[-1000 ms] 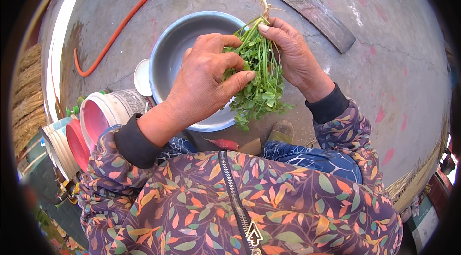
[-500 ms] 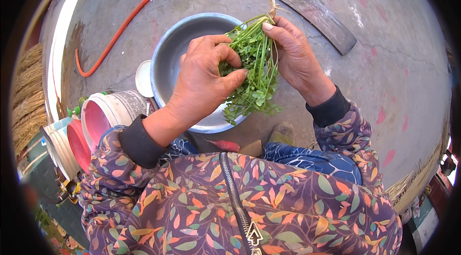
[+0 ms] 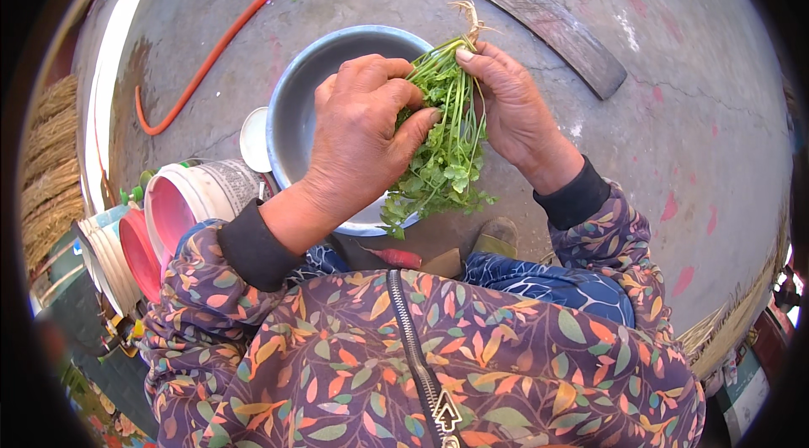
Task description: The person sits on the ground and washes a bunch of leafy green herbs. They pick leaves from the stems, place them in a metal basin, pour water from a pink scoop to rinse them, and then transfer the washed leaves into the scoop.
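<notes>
A leafy green bunch of cilantro (image 3: pixel 447 149) hangs root end up over the right side of a grey basin (image 3: pixel 291 102). Pale roots stick out at its top. My right hand (image 3: pixel 514 107) grips the stems just below the roots, thumb on the near side. My left hand (image 3: pixel 362 128) is closed against the bunch's left side, thumb and fingers pinching into the stems and leaves. What exactly lies between those fingertips is partly hidden. Past my left hand, the basin's grey inside shows.
An orange hose (image 3: pixel 206 69) curves over the concrete floor at the far left. A dark curved board (image 3: pixel 539 14) lies beyond my right hand. White and pink buckets (image 3: pixel 181 203) lie tipped at the left, near a white round dish (image 3: pixel 254 140). A red radish (image 3: pixel 398 257) lies by my legs.
The bunch and both hands have shifted slightly down and to the left. My left hand has turned a little at the stems, and the leaf tips have swung left.
</notes>
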Demonstrator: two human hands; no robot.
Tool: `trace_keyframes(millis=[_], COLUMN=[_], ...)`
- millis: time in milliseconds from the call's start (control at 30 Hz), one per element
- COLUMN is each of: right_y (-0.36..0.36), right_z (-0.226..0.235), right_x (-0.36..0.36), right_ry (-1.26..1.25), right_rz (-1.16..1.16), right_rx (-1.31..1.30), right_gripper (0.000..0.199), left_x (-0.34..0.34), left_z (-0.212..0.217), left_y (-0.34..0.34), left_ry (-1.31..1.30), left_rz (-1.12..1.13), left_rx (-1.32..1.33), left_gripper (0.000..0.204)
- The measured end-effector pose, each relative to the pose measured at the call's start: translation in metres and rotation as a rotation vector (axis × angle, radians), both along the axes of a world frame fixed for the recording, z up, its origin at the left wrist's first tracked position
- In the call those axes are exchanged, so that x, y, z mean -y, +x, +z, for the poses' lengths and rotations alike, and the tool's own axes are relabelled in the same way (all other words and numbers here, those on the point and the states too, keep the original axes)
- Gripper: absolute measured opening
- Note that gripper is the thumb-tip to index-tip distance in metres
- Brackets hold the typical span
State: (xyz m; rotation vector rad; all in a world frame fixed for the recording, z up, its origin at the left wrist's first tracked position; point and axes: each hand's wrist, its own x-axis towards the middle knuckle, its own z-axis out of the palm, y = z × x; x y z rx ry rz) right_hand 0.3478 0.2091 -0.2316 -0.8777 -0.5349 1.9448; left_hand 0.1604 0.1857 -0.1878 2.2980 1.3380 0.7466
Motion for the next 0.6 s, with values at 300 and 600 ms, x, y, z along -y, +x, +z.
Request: trace_keyframes(millis=[300,600], right_y=[0.001,0.001], right_z=[-0.005,-0.006], right_x=[0.005,0.008], right_ry=[-0.014,-0.045], right_rz=[0.05,0.09], right_rx=[-0.017,-0.021], right_gripper=[0.02,0.021], left_x=[-0.014,-0.016], left_z=[0.005,0.01], left_y=[-0.011,-0.01], left_ry=[-0.978,-1.187], left_rz=[0.158,0.277], left_rx=[0.628,0.872], left_gripper=[0.022,0.018])
